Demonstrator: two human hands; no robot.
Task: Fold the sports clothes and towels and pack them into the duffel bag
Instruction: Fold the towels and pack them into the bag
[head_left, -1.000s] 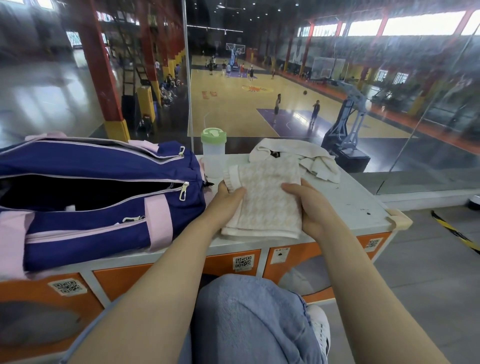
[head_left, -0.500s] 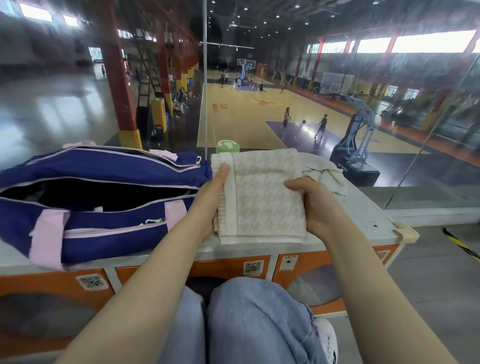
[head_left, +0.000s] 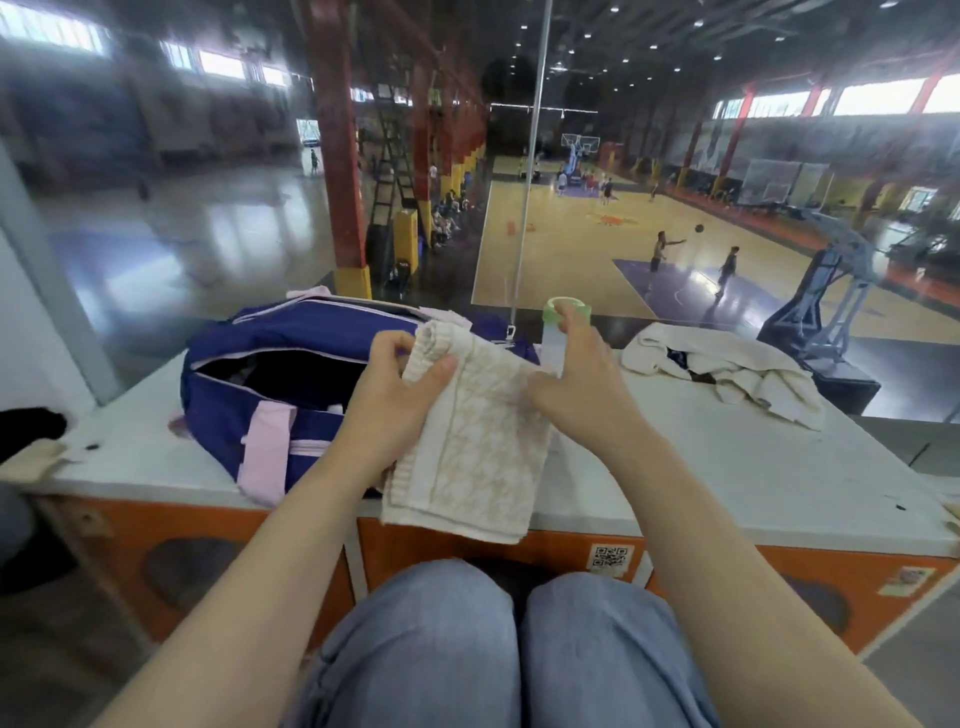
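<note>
A folded beige patterned towel (head_left: 478, 447) hangs in the air above the table's front edge. My left hand (head_left: 395, 395) grips its upper left corner, and my right hand (head_left: 576, 384) pinches its right edge. Behind the towel stands a navy duffel bag (head_left: 291, 364) with pink straps, its top zip open and the inside dark. A crumpled cream garment (head_left: 727, 369) lies unfolded on the table at the right.
A white table top (head_left: 727, 467) on orange cabinets carries everything. A clear bottle with a green lid (head_left: 563, 312) stands behind my right hand. A glass wall rises just behind the table. A dark object (head_left: 28, 426) lies at the far left edge.
Both hands have lifted the folded towel off the table and carried it leftwards towards the bag's opening. The view has swung left.
</note>
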